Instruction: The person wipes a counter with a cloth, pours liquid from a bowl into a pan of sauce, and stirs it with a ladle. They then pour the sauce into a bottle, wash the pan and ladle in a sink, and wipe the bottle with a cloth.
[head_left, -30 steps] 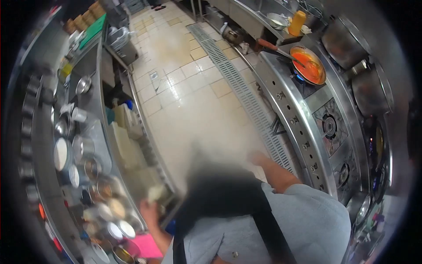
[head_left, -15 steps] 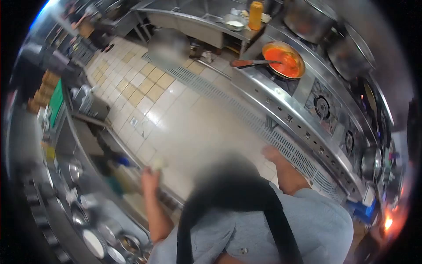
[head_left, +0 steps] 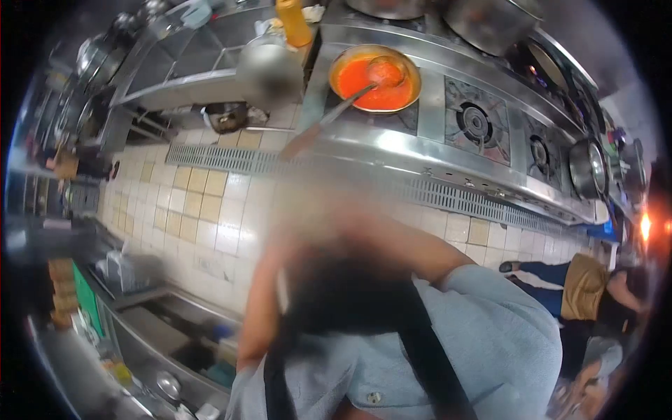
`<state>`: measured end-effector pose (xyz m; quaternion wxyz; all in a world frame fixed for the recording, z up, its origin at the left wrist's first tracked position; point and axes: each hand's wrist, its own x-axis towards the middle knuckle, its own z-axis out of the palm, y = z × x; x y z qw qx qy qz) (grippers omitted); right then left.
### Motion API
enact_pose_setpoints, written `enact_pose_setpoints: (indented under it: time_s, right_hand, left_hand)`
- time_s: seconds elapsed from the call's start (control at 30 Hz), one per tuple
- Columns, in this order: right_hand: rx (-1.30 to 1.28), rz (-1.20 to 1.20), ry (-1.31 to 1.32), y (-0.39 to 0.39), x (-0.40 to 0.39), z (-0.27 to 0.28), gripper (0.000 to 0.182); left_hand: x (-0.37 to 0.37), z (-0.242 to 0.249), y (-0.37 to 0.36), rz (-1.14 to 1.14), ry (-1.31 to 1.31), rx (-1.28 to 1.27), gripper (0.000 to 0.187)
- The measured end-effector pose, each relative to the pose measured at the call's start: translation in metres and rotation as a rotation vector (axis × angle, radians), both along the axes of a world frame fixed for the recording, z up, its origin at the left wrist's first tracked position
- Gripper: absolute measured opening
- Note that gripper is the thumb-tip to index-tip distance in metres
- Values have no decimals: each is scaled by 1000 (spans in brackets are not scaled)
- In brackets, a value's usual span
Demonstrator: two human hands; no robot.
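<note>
Both my hands are in front of my body at the middle of the view, blurred. My left hand [head_left: 283, 245] and my right hand [head_left: 353, 217] are close to each other; their fingers are smeared, and whether they hold anything cannot be made out. Beyond them, a pan [head_left: 416, 82] of orange-red sauce [head_left: 351, 73] sits on the stove. A ladle [head_left: 341, 107] rests in the sauce, its brown handle pointing toward me over the stove's front edge.
Bare burners [head_left: 477, 122] are right of the pan, large pots [head_left: 490, 26] behind. A yellow bottle [head_left: 294, 24] stands left of the stove. A co-worker in a tan apron [head_left: 585, 287] is at the right. A counter [head_left: 140, 350] runs along the lower left.
My view has turned toward the stove, so the pan appears further left. My hands, apart before, have come together in front of me. A co-worker now shows at the right.
</note>
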<state>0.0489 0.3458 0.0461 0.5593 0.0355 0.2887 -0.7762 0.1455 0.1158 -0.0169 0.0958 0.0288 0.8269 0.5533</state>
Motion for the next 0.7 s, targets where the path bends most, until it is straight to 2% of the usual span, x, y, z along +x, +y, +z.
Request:
enact_pose_setpoints:
  time_s: [0.03,0.1,0.17,0.23,0.27,0.33,0.37,0.4,0.47,0.53,0.6,0.63,0.7]
  right_hand:
    - [-2,-37,-1,1,-6,-10,52]
    - [36,-266,140,1,-14,-38,46]
    - [243,-489,124,31,-23,-41,45]
    - [588,-622,548,91,-31,-14,42]
    - [807,-782,357,100,-47,3,43]
    - [909,-970,524,133,-68,1,51]
    - [941,-1040,588,145,-78,3,56]
    - [951,-1040,594,152,-86,6,56]
    - [1726,-884,1315,161,-97,9,65]
    - [1724,-834,1247,172,-107,-22,67]
    - [1926,-162,1119,187,-111,-64,54]
    - [1908,-317,1151,187,-114,-78,47]
    - [1927,-294,1183,194,-137,-78,54]
  left_hand:
    - [-15,48,20,-75,-73,-7,60]
    - [-40,37,13,-147,-104,4,60]
    - [-59,44,11,-145,-187,-27,55]
    - [-62,4,-24,-118,-151,-73,52]
    - [-59,-21,-48,-63,-106,-137,50]
    - [-44,-70,-88,124,-419,-70,50]
    - [-30,-108,-115,101,-446,-64,51]
    - [-15,-143,-139,83,-476,-56,52]
    - [9,-172,-174,16,-553,-284,52]
    - [40,-197,-205,16,-585,-350,49]
    - [32,-145,-201,-186,-780,-505,38]
    - [29,-141,-204,-190,-777,-513,38]
    - [41,-155,-225,-664,104,-894,34]
